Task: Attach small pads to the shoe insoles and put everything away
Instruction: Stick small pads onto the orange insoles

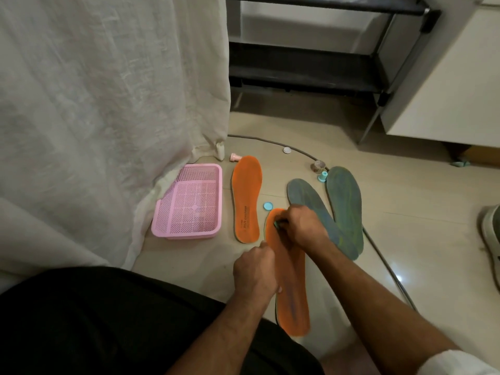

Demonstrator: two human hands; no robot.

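An orange insole [293,290] lies lengthwise on the floor in front of me. My left hand [255,269] grips its left edge near the middle. My right hand [301,226] is curled over the toe end and pinches a small teal pad [276,224] against the insole. A second orange insole [246,198] lies flat to the left. Two grey-green insoles [303,197] [345,201] lie to the right, overlapping at their heels. A small round blue pad [267,205] rests on the floor between the orange insoles.
A pink mesh basket [165,226] stands at the left beside a hanging white cloth [108,104]. A pink spool [234,157], a teal spool [323,176], a tape roll [318,166] and a white cap [287,150] lie near a cable [384,258]. A black rack [305,69] stands behind; a shoe [491,239] at right.
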